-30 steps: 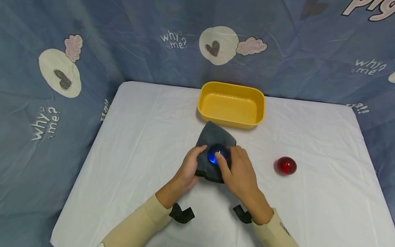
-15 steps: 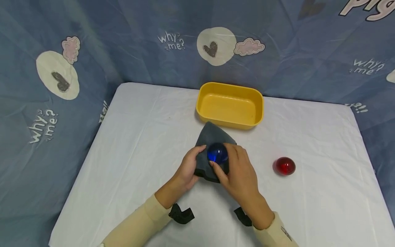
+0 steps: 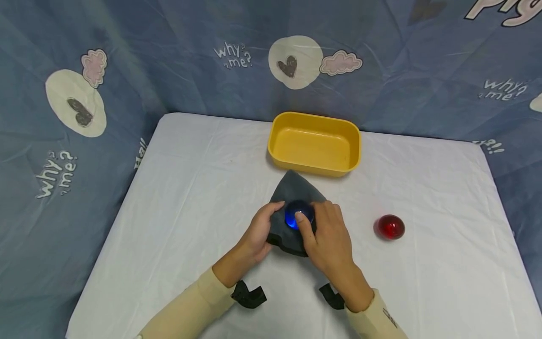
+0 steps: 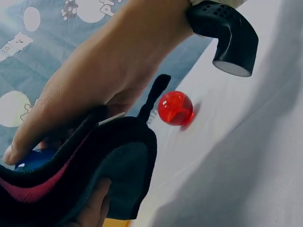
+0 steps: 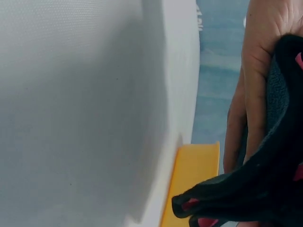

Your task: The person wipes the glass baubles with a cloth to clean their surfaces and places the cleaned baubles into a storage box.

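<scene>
Head view is showing the blue ball [image 3: 293,209] over the grey cloth [image 3: 290,188], above the middle of the tabletop [image 3: 190,188]. It is lying just left of the right hand [image 3: 330,238], the nearer one, which is pinching it, thumb across its face. The left hand [image 3: 257,230] is gripping the cloth's left side. The cloth's long axis is pointing toward the far edge. The ball is looking glossy and see-through, dark above, bright below; it is probably touching the cloth, though fingers are hiding the contact.
</scene>
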`<state>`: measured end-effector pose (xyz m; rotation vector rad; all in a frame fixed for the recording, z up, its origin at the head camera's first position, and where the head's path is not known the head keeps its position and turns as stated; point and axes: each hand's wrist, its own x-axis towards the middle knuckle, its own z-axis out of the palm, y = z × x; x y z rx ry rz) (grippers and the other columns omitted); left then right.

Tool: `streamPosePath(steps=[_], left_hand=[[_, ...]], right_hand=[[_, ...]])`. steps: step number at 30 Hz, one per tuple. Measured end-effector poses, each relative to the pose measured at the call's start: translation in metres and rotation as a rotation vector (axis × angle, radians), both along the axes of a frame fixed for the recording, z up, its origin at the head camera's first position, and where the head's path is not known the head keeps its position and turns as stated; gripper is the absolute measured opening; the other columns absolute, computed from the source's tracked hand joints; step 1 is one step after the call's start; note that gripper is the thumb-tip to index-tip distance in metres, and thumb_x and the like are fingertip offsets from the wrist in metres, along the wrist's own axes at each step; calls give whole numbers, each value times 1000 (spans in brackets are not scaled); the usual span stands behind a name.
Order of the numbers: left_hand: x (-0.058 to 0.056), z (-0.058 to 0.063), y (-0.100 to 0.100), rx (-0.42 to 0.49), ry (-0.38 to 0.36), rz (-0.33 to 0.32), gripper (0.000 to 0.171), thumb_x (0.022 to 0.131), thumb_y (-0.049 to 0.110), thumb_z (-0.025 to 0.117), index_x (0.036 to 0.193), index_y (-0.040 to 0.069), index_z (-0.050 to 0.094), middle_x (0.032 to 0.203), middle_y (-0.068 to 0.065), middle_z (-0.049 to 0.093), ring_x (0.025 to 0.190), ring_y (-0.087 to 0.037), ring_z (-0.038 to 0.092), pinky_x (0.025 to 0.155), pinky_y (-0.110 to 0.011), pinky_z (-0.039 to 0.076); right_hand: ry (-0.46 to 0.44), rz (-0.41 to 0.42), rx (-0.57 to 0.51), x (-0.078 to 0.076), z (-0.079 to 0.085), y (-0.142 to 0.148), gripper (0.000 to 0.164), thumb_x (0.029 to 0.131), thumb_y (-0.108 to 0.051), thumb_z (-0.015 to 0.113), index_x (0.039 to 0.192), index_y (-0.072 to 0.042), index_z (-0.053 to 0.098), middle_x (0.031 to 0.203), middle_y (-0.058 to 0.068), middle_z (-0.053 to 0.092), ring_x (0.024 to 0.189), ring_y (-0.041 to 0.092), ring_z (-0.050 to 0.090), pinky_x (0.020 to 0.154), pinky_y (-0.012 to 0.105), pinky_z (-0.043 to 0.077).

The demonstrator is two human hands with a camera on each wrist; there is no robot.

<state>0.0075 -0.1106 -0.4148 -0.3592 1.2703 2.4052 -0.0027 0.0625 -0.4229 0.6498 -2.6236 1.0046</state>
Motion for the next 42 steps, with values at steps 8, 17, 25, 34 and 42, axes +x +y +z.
streamPosePath(steps=[8, 17, 25, 34, 42], left_hand=[[-1, 1, -2, 18, 10, 48, 49, 109, 26, 38, 150, 0, 38, 139, -8, 56, 118, -12, 62, 93, -30, 58], [1, 7, -3, 15, 40, -11, 55, 109, 27, 36, 157, -1, 30, 153, -14, 44, 132, -16, 51, 99, -26, 53], [3, 6, -2, 22, 39, -24, 57, 109, 27, 34, 159, 1, 25, 157, -16, 39, 138, -23, 46, 106, -30, 49], [4, 7, -2, 6, 22, -19, 53, 110, 29, 35, 153, -2, 33, 143, -11, 49, 122, -15, 58, 99, -28, 54], [4, 10, -5, 2, -1, 2, 57, 110, 29, 36, 161, 7, 25, 162, -12, 37, 144, -22, 40, 114, -34, 43]], right_hand=[[-25, 69, 19, 2, 5, 4, 64, 96, -39, 77, 136, 6, 57, 121, 22, 63, 110, 37, 55, 94, 50, 53], [127, 107, -27, 3, 8, 3, 71, 83, -22, 92, 134, 7, 52, 126, 25, 56, 112, 38, 58, 99, 50, 53], [119, 121, -98, 3, 6, 4, 62, 96, -48, 75, 125, 5, 59, 114, 20, 63, 100, 33, 62, 88, 50, 57], [-28, 83, -41, 5, 7, 2, 53, 104, -47, 62, 121, 3, 64, 112, 15, 64, 101, 31, 56, 85, 47, 54], [-4, 169, -17, 5, 6, 13, 83, 86, -34, 89, 149, 0, 47, 128, 19, 58, 110, 29, 59, 95, 47, 56]])
